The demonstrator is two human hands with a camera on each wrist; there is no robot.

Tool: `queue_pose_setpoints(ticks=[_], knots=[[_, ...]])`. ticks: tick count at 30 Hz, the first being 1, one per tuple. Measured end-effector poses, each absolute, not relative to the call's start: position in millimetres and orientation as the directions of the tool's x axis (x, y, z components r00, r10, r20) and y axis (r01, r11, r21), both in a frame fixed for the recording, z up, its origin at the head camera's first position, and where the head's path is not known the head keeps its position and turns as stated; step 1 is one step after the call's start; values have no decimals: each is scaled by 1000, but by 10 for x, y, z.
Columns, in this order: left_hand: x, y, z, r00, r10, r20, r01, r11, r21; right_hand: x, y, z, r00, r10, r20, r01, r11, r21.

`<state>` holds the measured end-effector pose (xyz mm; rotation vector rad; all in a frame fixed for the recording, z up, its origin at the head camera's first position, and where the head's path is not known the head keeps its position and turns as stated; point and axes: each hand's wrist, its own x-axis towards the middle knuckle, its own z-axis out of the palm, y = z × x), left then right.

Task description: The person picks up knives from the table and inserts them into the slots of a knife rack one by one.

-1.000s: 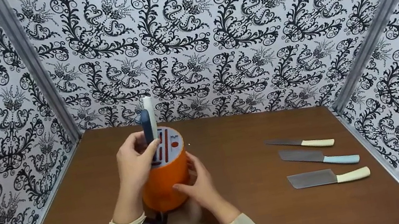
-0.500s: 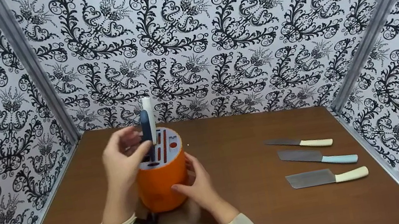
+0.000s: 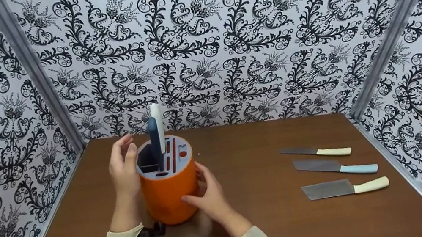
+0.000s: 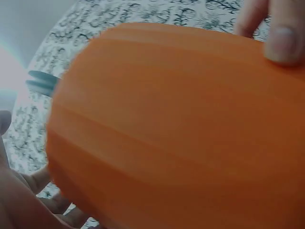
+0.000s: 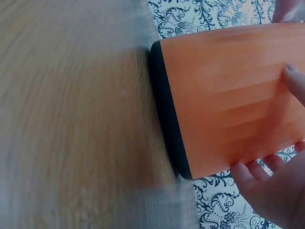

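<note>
An orange knife block (image 3: pixel 170 198) with a grey slotted top stands upright on the table. A dark blue handle (image 3: pixel 153 134) and a white handle (image 3: pixel 157 121) stick up from its top; whatever is below them is hidden inside. My right hand (image 3: pixel 210 196) holds the block's right side, thumb in front and fingers round the back, as the right wrist view also shows on the orange wall (image 5: pixel 228 105). At the block's upper left rim is my left hand (image 3: pixel 122 167), fingers loosely bent with nothing in them, beside a large dark compartment.
Three knives lie at the right of the brown table (image 3: pixel 261 213): a narrow one with a cream handle (image 3: pixel 334 152), a wide one with a light blue handle (image 3: pixel 359 168), and a cleaver with a cream handle (image 3: pixel 371 184). Patterned walls (image 3: pixel 200 51) enclose the back and sides.
My left hand has let go of the dark blue handle and moved left to the block's rim. That handle now sits lower and further out of my fingers. The right hand stays on the block.
</note>
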<state>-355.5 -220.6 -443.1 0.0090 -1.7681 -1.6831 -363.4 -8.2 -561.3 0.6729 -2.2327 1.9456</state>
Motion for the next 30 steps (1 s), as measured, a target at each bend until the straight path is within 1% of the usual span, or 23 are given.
queue_pose_setpoints(ticks=[5, 9, 13, 16, 20, 23, 26, 30], knots=[[-3648, -2232, -4566, -823, -402, 402, 348, 202, 915, -3638, -69, -5594, -901, -251, 354, -385, 85, -919], [-3703, -2259, -4679, -865, -350, 359, 335, 128, 933, -3650, -61, -5580, -900, -248, 357, -385, 73, -920], [-3723, -2277, -4794, -890, -297, 347, 344, 61, 937, -3653, -63, -5573, -899, -248, 360, -384, 56, -922], [-3737, -2290, -4878, -890, -271, 366, 376, 13, 926, -3646, -67, -5580, -903, -243, 355, -379, 55, -924], [-3765, -2327, -4989, -881, -255, 398, 433, -95, 897, -3624, -76, -5597, -909, -244, 337, -362, 64, -930], [-3792, -2355, -5059, -877, -225, 426, 461, -140, 876, -3617, -87, -5602, -913, -239, 331, -356, 69, -932], [-3812, -2368, -5096, -871, -202, 447, 480, -158, 863, -3617, -97, -5604, -913, -234, 335, -360, 75, -930], [-3818, -2366, -5116, -873, -214, 439, 474, -159, 866, -3620, -105, -5605, -914, -232, 333, -359, 80, -930]])
